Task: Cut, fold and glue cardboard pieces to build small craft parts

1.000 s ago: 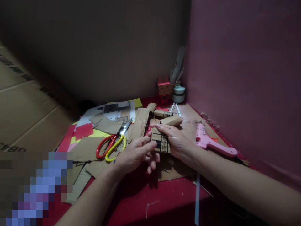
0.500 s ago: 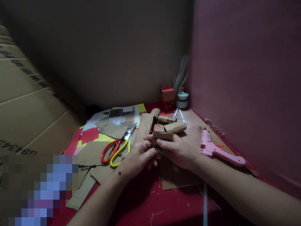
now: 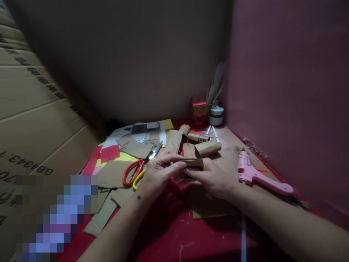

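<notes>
A small folded piece of cardboard [image 3: 194, 163] is held between my two hands above the red table cover. My left hand [image 3: 162, 171] pinches its left end between thumb and fingers. At its right end, my right hand [image 3: 211, 176] grips it, the thumb lying along the lower side. The fingers partly hide the piece. Just behind it lie a rolled cardboard tube [image 3: 208, 148] and a bent cardboard strip [image 3: 173, 141]. Scissors [image 3: 133, 173] with red and yellow handles rest beside my left hand, partly covered by it.
A pink glue gun [image 3: 257, 176] lies right of my right forearm. At the back stand a small cardboard figure [image 3: 199, 109] and a light blue pot [image 3: 216, 115]. Cardboard scraps [image 3: 111, 173] and coloured paper spread to the left. A large carton [image 3: 32, 109] rises on the left.
My left hand has moved up onto the left end of the cardboard piece, its fingers now over the top edge. The piece sits slightly lower and flatter. The whole view has shifted slightly.
</notes>
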`<action>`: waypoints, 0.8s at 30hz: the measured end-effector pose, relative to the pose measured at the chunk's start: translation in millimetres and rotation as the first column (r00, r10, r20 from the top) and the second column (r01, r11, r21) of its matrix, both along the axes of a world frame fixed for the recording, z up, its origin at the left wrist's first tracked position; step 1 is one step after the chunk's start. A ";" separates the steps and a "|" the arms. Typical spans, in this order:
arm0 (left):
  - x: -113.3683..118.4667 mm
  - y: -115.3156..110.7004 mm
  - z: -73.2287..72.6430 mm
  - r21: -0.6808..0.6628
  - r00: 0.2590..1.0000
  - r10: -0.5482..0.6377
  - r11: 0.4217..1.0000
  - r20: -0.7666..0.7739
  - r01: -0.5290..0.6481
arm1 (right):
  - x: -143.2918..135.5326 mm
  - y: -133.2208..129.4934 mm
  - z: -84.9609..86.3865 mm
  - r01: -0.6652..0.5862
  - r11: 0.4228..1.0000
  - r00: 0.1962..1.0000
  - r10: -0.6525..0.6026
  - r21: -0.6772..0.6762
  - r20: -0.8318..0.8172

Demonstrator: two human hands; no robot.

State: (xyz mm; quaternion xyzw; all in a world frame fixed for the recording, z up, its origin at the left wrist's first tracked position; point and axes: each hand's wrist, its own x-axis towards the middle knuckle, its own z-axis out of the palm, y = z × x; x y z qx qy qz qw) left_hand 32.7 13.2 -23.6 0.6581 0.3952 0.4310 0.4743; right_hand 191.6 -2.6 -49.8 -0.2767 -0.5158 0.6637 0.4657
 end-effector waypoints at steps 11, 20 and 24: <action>-2.3 -3.2 4.5 -0.088 0.998 0.060 0.994 -0.021 -0.062 | 2.5 1.7 -3.1 -0.297 0.947 0.943 0.270 -0.125 -0.195; -16.6 7.2 7.7 -0.052 0.995 0.050 0.997 -0.089 -0.054 | 3.4 3.3 -0.1 -0.206 0.968 0.971 0.184 -0.145 -0.153; -58.7 19.5 17.5 0.180 0.695 0.334 0.941 -0.637 -0.287 | 6.3 2.9 2.0 -0.218 0.964 0.972 0.200 -0.151 -0.127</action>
